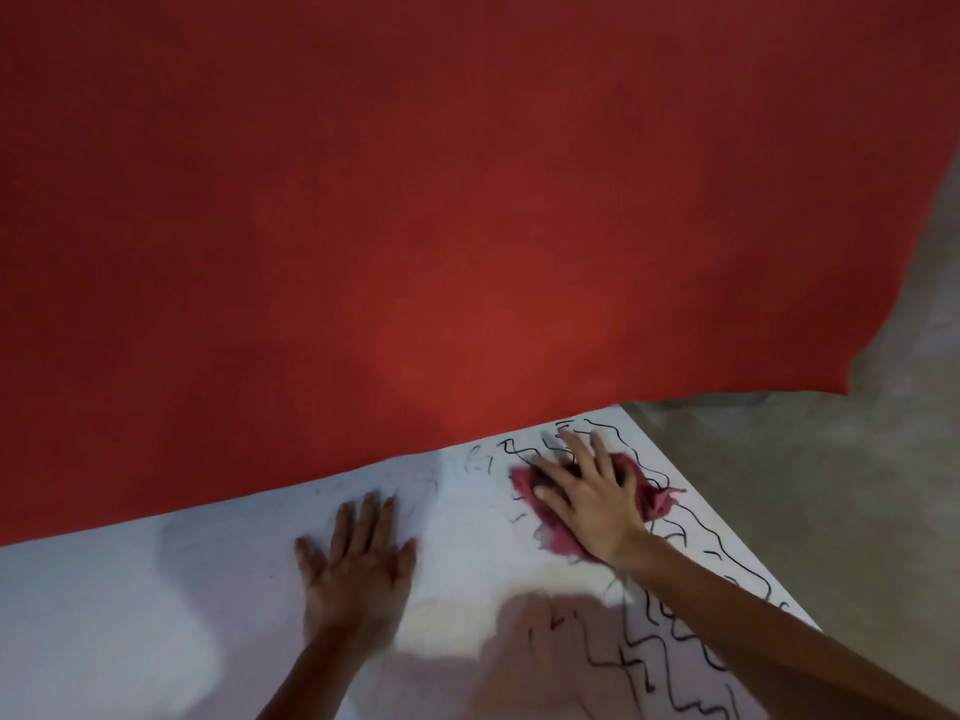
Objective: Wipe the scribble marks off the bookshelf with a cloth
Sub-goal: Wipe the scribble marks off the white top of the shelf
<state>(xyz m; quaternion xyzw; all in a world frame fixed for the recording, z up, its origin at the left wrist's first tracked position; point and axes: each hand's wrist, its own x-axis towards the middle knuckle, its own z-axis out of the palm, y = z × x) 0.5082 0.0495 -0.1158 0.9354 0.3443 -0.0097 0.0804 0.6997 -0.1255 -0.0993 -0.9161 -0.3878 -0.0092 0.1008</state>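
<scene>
Flat right hand presses a crumpled pink cloth, half hidden beneath it, onto black scribbles on the white bookshelf; left hand lies flat.

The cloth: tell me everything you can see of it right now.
The cloth is dark pink and looks like soft fabric with frayed edges. It lies bunched on the white shelf surface, towards the far right corner. The right hand presses down on it with spread fingers and covers its middle. Black scribbles run around it.
</scene>
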